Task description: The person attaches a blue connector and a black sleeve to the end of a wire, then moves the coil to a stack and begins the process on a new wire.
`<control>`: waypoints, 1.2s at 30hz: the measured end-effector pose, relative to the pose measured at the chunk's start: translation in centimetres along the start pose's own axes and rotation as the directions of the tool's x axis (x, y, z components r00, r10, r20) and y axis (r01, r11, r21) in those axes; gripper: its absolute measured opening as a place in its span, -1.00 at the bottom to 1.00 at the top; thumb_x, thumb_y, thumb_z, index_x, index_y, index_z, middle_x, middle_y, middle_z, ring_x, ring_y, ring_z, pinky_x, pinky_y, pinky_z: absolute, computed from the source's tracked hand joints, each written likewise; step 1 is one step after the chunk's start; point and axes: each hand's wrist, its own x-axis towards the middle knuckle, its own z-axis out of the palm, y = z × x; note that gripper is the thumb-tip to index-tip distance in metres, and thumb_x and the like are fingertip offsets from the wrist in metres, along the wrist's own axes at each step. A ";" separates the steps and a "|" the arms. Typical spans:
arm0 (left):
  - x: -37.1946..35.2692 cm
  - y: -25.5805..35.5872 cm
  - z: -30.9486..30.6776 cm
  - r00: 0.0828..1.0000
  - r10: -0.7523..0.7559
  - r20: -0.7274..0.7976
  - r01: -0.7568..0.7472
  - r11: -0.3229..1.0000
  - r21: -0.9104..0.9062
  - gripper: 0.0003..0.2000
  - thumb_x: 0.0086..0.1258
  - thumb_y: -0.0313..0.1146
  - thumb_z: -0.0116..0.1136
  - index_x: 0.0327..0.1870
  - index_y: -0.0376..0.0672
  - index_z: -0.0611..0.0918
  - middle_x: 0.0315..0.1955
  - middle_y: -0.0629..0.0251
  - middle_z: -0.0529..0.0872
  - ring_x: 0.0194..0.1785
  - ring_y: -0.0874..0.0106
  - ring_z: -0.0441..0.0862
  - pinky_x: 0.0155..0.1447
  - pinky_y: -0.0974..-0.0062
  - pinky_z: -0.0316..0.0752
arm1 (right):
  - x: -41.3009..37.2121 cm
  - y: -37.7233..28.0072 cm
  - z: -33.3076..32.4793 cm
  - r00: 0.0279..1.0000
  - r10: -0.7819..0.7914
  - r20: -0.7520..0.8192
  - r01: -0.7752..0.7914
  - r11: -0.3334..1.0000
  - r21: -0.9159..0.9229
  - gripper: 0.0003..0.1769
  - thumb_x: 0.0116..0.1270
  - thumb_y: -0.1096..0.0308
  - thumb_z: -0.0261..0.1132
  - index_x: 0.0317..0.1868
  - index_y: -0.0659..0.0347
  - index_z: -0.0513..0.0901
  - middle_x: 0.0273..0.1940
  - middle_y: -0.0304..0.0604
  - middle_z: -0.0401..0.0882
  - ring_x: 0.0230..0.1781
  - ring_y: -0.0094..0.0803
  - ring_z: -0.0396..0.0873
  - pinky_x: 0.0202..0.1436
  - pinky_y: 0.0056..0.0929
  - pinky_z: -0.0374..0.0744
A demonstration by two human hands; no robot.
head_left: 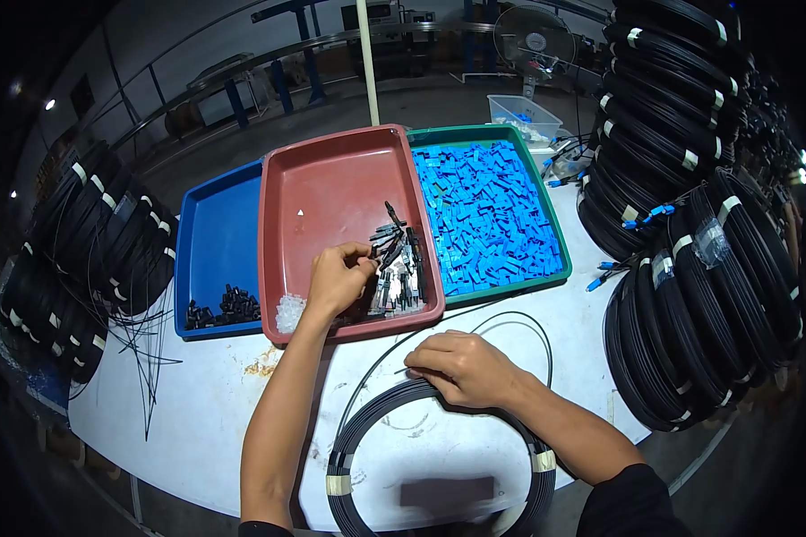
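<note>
My left hand point(338, 279) reaches into the red tray point(331, 183). Its fingers are closed at the edge of a pile of small black and silvery connector parts point(401, 268); what lies between the fingertips is hidden. Over the top of a coil of black cable point(338, 456), bound with pale tape, my right hand point(464, 369) pinches the cable's thin free end, and a short tip pokes out to the left of its fingers. A loose loop of the cable curves behind that hand.
Left of the red tray, a blue tray point(219, 215) holds black pieces point(227, 307). At right, a green tray point(560, 242) carries many blue connectors point(488, 215). Clear pieces point(289, 313) sit in the red tray's corner. Stacked cable coils point(681, 313) flank the white table point(197, 403).
</note>
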 end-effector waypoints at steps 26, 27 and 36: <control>-11.8 0.2 -0.5 0.997 0.030 0.065 0.023 0.724 -0.689 -0.81 0.36 -0.58 0.38 -0.06 -0.26 0.66 -0.30 0.30 0.71 -0.25 0.56 0.73 -0.11 0.65 0.69 | 0.4 -0.8 -0.3 0.968 0.034 -0.250 -0.010 0.995 0.098 -0.82 0.26 0.55 0.40 -0.12 0.34 0.72 0.01 0.04 0.68 -0.06 -0.07 0.72 0.03 -0.25 0.68; -11.9 0.1 -0.4 0.996 0.036 0.087 0.037 0.700 -0.713 -0.80 0.33 -0.58 0.41 -0.07 -0.26 0.67 -0.32 0.32 0.71 -0.31 0.60 0.69 -0.17 0.70 0.64 | 0.5 -0.6 -0.1 0.971 0.037 -0.237 -0.014 0.995 0.096 -0.82 0.26 0.55 0.40 -0.12 0.34 0.72 0.01 0.04 0.68 -0.06 -0.07 0.72 0.03 -0.25 0.68; -12.3 -0.5 0.1 0.984 0.053 0.169 0.090 0.671 -0.736 -0.78 0.30 -0.57 0.45 -0.09 -0.26 0.66 -0.33 0.36 0.70 -0.36 0.68 0.61 -0.31 0.77 0.44 | 0.3 -0.4 -0.3 0.980 -0.010 -0.201 0.016 0.999 0.028 -0.81 0.22 0.56 0.44 -0.12 0.31 0.75 -0.10 -0.03 0.75 -0.18 -0.20 0.76 -0.16 -0.37 0.70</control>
